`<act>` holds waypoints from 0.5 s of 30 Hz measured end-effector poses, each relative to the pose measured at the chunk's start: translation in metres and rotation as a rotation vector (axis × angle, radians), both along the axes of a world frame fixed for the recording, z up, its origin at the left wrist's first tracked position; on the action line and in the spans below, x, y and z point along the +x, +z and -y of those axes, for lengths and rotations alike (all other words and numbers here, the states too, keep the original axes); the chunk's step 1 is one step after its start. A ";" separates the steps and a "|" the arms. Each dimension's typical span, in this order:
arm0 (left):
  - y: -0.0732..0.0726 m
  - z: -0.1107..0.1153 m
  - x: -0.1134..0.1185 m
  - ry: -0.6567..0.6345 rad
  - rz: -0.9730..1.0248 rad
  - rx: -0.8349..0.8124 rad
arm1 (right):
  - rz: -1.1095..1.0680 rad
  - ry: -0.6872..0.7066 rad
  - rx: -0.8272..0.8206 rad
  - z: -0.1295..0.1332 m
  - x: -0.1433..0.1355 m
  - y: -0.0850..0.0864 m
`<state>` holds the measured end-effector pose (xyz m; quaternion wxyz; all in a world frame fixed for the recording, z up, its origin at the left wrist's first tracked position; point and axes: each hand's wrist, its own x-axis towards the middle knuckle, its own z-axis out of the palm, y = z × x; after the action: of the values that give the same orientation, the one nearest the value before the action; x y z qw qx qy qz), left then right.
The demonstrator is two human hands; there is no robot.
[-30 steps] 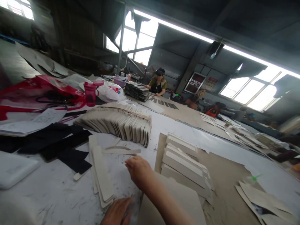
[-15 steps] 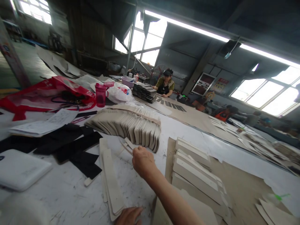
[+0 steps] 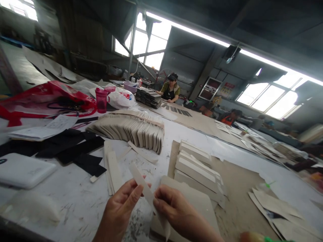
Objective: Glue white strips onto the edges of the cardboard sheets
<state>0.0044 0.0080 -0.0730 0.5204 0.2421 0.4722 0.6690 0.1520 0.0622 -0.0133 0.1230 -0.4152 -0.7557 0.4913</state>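
Between my two hands a narrow off-white strip (image 3: 137,173) slants down toward me; I cannot tell if it is paper or thin board. My left hand (image 3: 121,203) grips it with thumb and fingers near its upper part. Lower down, my right hand (image 3: 173,205) pinches the same strip. Beyond them lies a long fanned row of beige cut pieces (image 3: 128,129), standing on edge. A loose curved strip (image 3: 143,154) rests in front of that row. Beside my left hand are flat beige strips (image 3: 113,168), partly overlapping. Under my right forearm sits a larger beige board (image 3: 193,195).
Stacked beige panels (image 3: 196,166) lie on brown sheeting (image 3: 242,181) to the right. At left are black pieces (image 3: 80,149), a white device (image 3: 25,169), papers (image 3: 47,127) and a pink cup (image 3: 101,101). A co-worker (image 3: 171,89) stands across the table.
My right hand has drawn back from the fanned row toward me with a strip. My left hand has come up from the lower edge and now holds the strip too. The view has shifted slightly.
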 end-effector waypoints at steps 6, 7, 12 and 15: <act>-0.005 0.011 0.024 -0.081 -0.083 -0.107 | -0.080 -0.064 -0.038 0.032 0.042 -0.025; -0.006 0.015 0.029 -0.117 -0.121 -0.101 | -0.089 -0.063 -0.057 0.039 0.049 -0.026; -0.008 0.034 0.052 -0.557 -0.395 -0.051 | -0.033 -0.209 0.013 0.070 0.078 -0.022; -0.015 0.043 0.064 -0.932 -0.419 -0.035 | -0.111 -0.354 -0.038 0.082 0.088 -0.030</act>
<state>0.0687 -0.0351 -0.0876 0.6618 0.5470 0.4193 0.2949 0.2398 -0.0199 -0.0435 0.2410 -0.5163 -0.6534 0.4984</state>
